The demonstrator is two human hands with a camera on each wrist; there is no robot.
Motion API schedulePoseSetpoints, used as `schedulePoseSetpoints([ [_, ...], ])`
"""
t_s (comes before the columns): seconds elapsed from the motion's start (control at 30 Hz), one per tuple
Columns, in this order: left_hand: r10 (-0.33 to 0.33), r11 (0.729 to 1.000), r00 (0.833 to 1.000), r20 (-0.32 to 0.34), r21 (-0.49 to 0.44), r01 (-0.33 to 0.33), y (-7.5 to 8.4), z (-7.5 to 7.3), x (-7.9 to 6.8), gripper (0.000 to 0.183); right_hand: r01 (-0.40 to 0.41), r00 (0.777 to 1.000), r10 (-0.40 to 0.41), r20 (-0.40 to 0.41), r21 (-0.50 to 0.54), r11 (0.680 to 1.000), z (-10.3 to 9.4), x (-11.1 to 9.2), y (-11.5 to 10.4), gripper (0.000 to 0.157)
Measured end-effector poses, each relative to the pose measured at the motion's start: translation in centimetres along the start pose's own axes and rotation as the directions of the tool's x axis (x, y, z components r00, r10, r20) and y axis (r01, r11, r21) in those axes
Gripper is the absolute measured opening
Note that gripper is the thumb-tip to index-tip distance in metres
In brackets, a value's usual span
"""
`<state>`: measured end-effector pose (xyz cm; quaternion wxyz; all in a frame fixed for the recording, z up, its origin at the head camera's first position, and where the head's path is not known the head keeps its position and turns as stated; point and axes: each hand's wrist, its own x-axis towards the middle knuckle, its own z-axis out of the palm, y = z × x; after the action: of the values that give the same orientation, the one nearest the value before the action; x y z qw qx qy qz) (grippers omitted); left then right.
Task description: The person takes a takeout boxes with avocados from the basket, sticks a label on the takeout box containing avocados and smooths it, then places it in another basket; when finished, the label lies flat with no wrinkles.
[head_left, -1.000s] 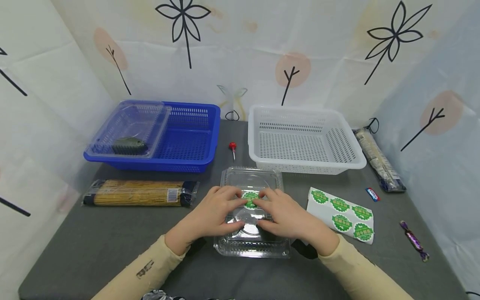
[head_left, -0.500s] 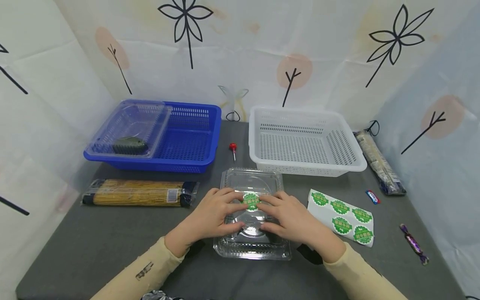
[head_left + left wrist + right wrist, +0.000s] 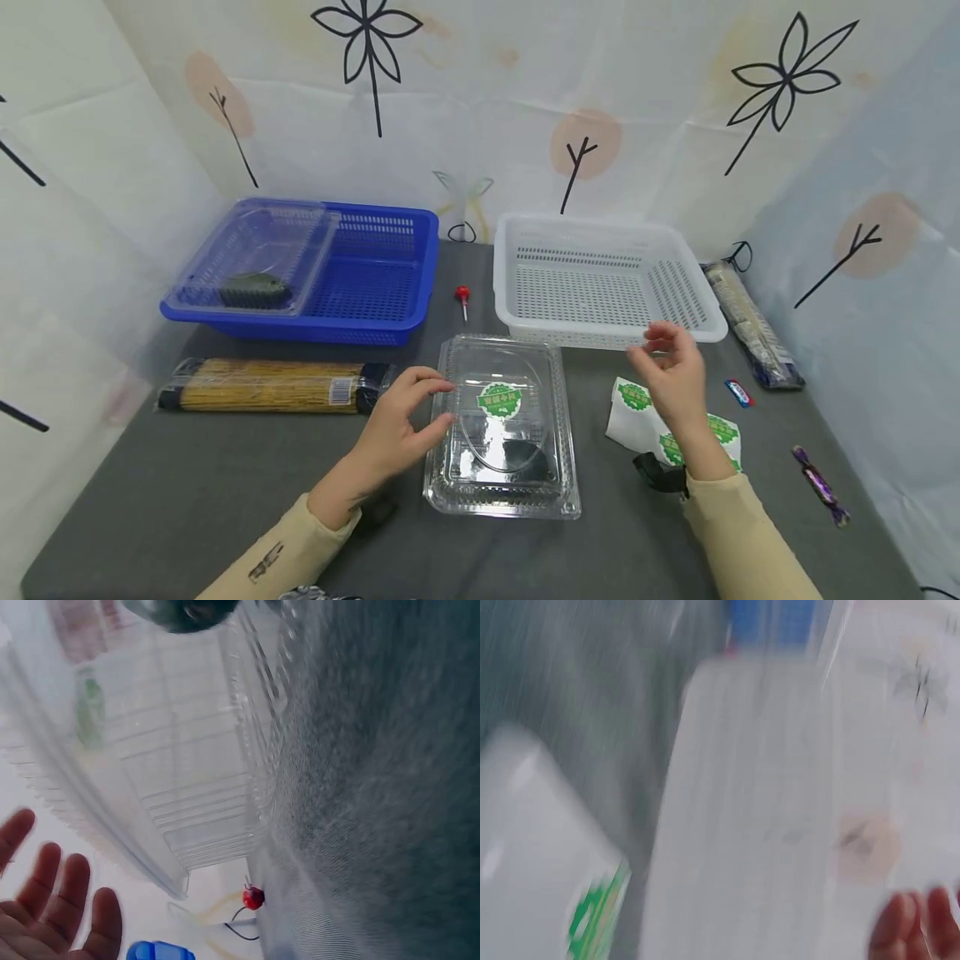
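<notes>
A clear plastic clamshell box point(image 3: 551, 392) lies closed on the grey table, with a round green sticker point(image 3: 499, 402) on its lid. A dark green object point(image 3: 187, 611) shows through its wall in the left wrist view; its kind is unclear. My left hand point(image 3: 401, 421) is at the box's left side, fingers parted and holding nothing; whether it touches the box I cannot tell. Raised above the white sticker sheet point(image 3: 630, 425), near the white basket's front edge, my right hand point(image 3: 678, 383) has loosely bent fingers and nothing visible in them. Its wrist view is blurred.
A blue basket point(image 3: 375, 329) at back left bears another clear box point(image 3: 300, 225). At back right stands a white basket point(image 3: 600, 333). Around lie packed noodles point(image 3: 270, 386), a lollipop point(image 3: 462, 293), a dark-ended packet point(image 3: 750, 321) and two wrapped candies, one purple point(image 3: 821, 486).
Both hands have left the lid with the green sticker on it. My right hand has moved right and up, over the sticker sheet; my left has drawn back to the left.
</notes>
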<state>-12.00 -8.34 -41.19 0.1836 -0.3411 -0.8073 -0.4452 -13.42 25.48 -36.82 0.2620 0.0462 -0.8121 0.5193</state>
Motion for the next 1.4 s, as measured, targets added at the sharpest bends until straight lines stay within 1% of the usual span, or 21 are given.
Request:
schedulePoseSetpoints([
  [0.03,-0.054,0.998,0.999,0.000,-0.028,0.054,0.2,-0.2,-0.2,0.030,-0.051,0.994,0.057,-0.094,0.068,0.996,-0.5,0.5,0.6,0.030],
  [0.07,-0.100,0.994,0.995,0.001,-0.053,0.100,0.5,-0.4,-0.4,0.032,-0.082,0.976,0.107,-0.188,0.135,0.987,-1.0,1.1,1.3,0.028],
  [0.13,-0.172,0.981,0.985,0.010,-0.090,0.172,1.3,-0.8,-0.5,0.034,-0.103,0.925,0.183,-0.332,0.245,0.964,-2.0,2.0,2.7,0.027],
  [0.17,-0.204,0.973,0.979,0.017,-0.105,0.205,1.7,-1.1,-0.5,0.035,-0.112,0.899,0.218,-0.379,0.280,0.953,-2.5,2.5,3.4,0.026],
  [0.23,-0.270,0.952,0.962,0.044,-0.136,0.274,2.7,-1.5,-0.4,0.037,-0.133,0.848,0.274,-0.453,0.318,0.939,-3.4,3.3,5.0,0.029],
  [0.27,-0.302,0.940,0.951,0.063,-0.145,0.308,3.1,-1.7,-0.3,0.038,-0.153,0.827,0.295,-0.479,0.314,0.937,-3.8,3.7,5.9,0.030],
  [0.33,-0.363,0.914,0.926,0.105,-0.152,0.375,3.6,-1.8,-0.2,0.041,-0.199,0.806,0.334,-0.490,0.307,0.931,-4.8,4.3,8.5,0.034],
  [0.37,-0.388,0.900,0.913,0.129,-0.158,0.405,3.8,-1.9,-0.2,0.043,-0.222,0.803,0.352,-0.481,0.306,0.926,-5.3,4.7,10.0,0.038],
  [0.43,-0.425,0.876,0.889,0.173,-0.170,0.452,3.8,-1.9,-0.2,0.047,-0.272,0.809,0.380,-0.449,0.287,0.918,-6.1,5.2,12.7,0.047],
  [0.47,-0.432,0.867,0.881,0.192,-0.179,0.464,3.7,-1.8,-0.3,0.049,-0.295,0.817,0.394,-0.422,0.281,0.913,-6.4,5.5,14.0,0.051],
  [0.53,-0.435,0.855,0.871,0.227,-0.199,0.479,3.4,-1.6,-0.5,0.054,-0.320,0.835,0.424,-0.350,0.318,0.892,-6.9,5.9,16.0,0.056],
  [0.63,-0.427,0.854,0.864,0.266,-0.194,0.482,2.5,-1.0,-1.0,0.061,-0.330,0.863,0.434,-0.258,0.364,0.871,-7.2,6.2,17.0,0.059],
  [0.73,-0.424,0.853,0.854,0.301,-0.185,0.488,1.4,-0.4,-1.7,0.066,-0.324,0.888,0.424,-0.179,0.412,0.852,-7.2,6.3,16.6,0.054],
  [0.83,-0.407,0.858,0.854,0.324,-0.186,0.479,0.7,0.1,-2.1,0.068,-0.327,0.900,0.414,-0.134,0.420,0.846,-7.2,6.4,15.9,0.047],
  [0.9,-0.390,0.864,0.860,0.329,-0.193,0.466,0.5,0.3,-2.1,0.069,-0.339,0.904,0.414,-0.109,0.411,0.846,-7.2,6.4,15.9,0.044],
  [1.0,-0.367,0.884,0.876,0.313,-0.174,0.433,0.5,0.7,-2.2,0.071,-0.349,0.904,0.419,-0.085,0.419,0.838,-7.2,6.6,16.6,0.041],
  [1.03,-0.366,0.886,0.877,0.311,-0.172,0.431,1.0,0.5,-2.0,0.071,-0.352,0.905,0.420,-0.075,0.425,0.834,-7.2,6.6,16.8,0.042],
  [1.13,-0.365,0.893,0.886,0.286,-0.160,0.420,1.2,0.8,-1.8,0.072,-0.352,0.906,0.420,-0.058,0.448,0.822,-7.2,6.8,17.5,0.045],
  [1.2,-0.375,0.893,0.887,0.269,-0.150,0.424,1.4,0.9,-1.7,0.072,-0.350,0.908,0.415,-0.050,0.453,0.820,-7.2,6.8,17.7,0.047],
  [1.3,-0.409,0.888,0.881,0.240,-0.118,0.444,1.1,1.4,-1.6,0.072,-0.351,0.911,0.410,-0.037,0.451,0.820,-7.2,6.8,17.5,0.047],
  [1.4,-0.447,0.876,0.866,0.224,-0.089,0.475,1.5,1.5,-1.3,0.075,-0.371,0.906,0.424,-0.024,0.441,0.817,-7.2,6.7,16.4,0.044],
])
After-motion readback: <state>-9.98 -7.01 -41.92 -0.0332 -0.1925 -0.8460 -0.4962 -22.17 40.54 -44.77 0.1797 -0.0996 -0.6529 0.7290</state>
